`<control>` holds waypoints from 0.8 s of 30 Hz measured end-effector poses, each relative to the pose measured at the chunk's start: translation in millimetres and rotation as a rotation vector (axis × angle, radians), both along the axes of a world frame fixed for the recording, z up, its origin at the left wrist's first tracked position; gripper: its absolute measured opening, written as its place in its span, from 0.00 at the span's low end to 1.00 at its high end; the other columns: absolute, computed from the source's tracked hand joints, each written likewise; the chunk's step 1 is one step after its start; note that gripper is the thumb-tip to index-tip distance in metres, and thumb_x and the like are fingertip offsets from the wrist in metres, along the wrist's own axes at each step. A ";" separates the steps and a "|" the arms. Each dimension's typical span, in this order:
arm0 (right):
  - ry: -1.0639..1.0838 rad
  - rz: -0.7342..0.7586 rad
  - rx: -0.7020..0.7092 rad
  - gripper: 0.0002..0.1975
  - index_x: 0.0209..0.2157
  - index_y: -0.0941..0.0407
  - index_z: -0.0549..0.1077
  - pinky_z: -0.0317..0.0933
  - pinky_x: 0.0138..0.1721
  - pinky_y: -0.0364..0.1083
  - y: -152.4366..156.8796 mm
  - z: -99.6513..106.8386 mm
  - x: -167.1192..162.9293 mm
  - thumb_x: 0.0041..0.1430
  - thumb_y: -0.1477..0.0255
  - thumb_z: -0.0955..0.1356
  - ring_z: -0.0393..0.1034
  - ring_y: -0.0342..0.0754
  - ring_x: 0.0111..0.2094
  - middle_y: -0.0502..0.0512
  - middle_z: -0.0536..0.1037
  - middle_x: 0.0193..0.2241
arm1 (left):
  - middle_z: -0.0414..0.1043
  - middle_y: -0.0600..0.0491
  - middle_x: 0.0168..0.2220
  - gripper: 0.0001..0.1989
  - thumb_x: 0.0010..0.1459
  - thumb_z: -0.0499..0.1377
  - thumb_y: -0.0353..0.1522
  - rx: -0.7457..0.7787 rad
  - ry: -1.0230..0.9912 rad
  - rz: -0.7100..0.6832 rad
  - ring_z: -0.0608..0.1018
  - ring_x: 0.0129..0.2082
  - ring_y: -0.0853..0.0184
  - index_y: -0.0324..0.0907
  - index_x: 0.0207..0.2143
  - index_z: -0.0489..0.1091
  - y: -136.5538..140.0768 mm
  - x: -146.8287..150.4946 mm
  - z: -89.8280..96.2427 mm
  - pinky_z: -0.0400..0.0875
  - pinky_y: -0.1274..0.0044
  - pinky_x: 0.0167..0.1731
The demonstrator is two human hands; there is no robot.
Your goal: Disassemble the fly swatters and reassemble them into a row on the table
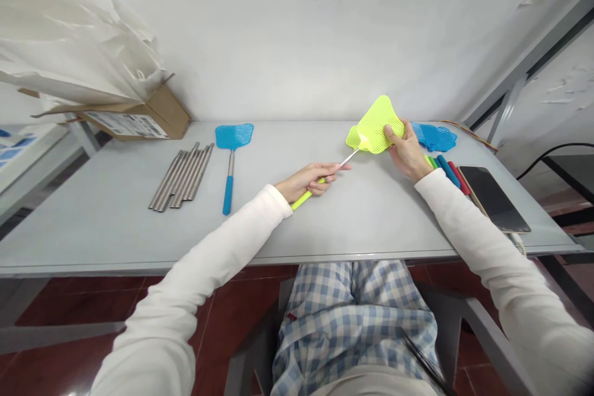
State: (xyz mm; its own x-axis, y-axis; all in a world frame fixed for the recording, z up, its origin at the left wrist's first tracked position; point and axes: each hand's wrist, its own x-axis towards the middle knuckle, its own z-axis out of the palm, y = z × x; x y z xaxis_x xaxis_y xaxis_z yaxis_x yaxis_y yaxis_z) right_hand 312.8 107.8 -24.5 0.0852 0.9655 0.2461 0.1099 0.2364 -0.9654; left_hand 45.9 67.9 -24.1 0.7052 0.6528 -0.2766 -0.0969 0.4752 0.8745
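A: Edges and room, left to right?
B: Counter point(116, 229): carton point(167, 112) at back left corner; steel tubes point(182, 178); blue swatter point(234, 135), well apart from the yellow swatter point(379, 124), which is held above the counter, right of middle. Blue mesh heads point(436, 137) near back right corner; phone point(494, 198) near right edge, beside the sleeve point(455, 216).
A: Writing?
B: Carton label point(127, 124) printed, too small to read.
A: Hands, axis?
B: Left hand point(309, 179) curled round yellow handle; right hand point(408, 151) pinching its head. Long axis slants front-left to back-right, head toward the back edge.
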 end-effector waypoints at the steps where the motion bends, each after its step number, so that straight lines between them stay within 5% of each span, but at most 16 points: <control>1: 0.002 0.003 0.002 0.34 0.51 0.46 0.64 0.71 0.52 0.60 0.3 -0.8 0.5 0.48 0.43 0.71 0.68 0.57 0.59 0.55 0.72 0.57 | 0.55 0.60 0.25 0.16 0.62 0.61 0.37 0.008 0.007 -0.001 0.48 0.13 0.84 0.39 0.50 0.76 -0.3 0.2 0.2 0.40 0.85 0.12; 5: 0.061 0.030 0.027 0.33 0.46 0.47 0.67 0.71 0.53 0.60 1.1 0.1 6.1 0.43 0.44 0.75 0.71 0.57 0.56 0.54 0.76 0.53 | 0.56 0.59 0.24 0.18 0.62 0.60 0.39 0.202 0.119 0.048 0.50 0.14 0.82 0.38 0.51 0.76 -3.0 1.1 5.4 0.40 0.83 0.14; 12: 0.002 0.266 -0.037 0.26 0.39 0.52 0.76 0.71 0.50 0.57 -5.9 27.9 36.7 0.39 0.54 0.80 0.77 0.56 0.47 0.55 0.82 0.42 | 0.66 0.56 0.24 0.21 0.67 0.52 0.42 0.887 0.543 0.105 0.68 0.23 0.73 0.42 0.53 0.75 -0.3 -7.2 26.1 0.59 0.80 0.25; 16: -0.221 0.241 -0.047 0.23 0.34 0.51 0.78 0.72 0.50 0.60 -14.3 34.7 36.8 0.35 0.59 0.82 0.77 0.61 0.47 0.54 0.83 0.40 | 0.79 0.51 0.39 0.20 0.69 0.46 0.40 1.249 0.905 0.165 0.78 0.38 0.65 0.46 0.49 0.76 0.6 -14.8 29.1 0.63 0.77 0.33; 24: -0.266 0.265 0.004 0.25 0.42 0.52 0.80 0.69 0.58 0.60 -28.7 21.1 10.7 0.39 0.61 0.81 0.75 0.60 0.51 0.54 0.81 0.48 | 0.80 0.49 0.48 0.20 0.70 0.46 0.38 1.473 1.127 0.094 0.81 0.42 0.62 0.46 0.52 0.74 0.7 -23.6 17.0 0.68 0.75 0.34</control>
